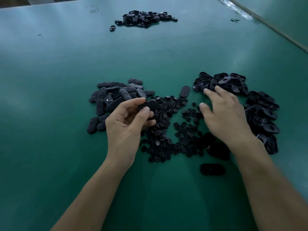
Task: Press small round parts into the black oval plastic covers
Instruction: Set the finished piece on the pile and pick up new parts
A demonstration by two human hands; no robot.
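Observation:
My left hand (128, 124) pinches one black oval cover (148, 105) between thumb and fingers, above the heap of small round parts (168, 124) in the middle. My right hand (228, 117) hovers with its fingers spread and straight, its fingertips reaching the near edge of the right pile of oval covers (260, 110), which lie with their hollow sides up. It holds nothing. A second pile of oval covers (115, 97) lies left of the round parts, smooth side up.
The work surface is a green mat (50, 80). A third heap of black covers (145, 18) sits far back. Single covers lie at the centre (184, 91) and near my right wrist (212, 169). A table edge (283, 35) runs diagonally at the right.

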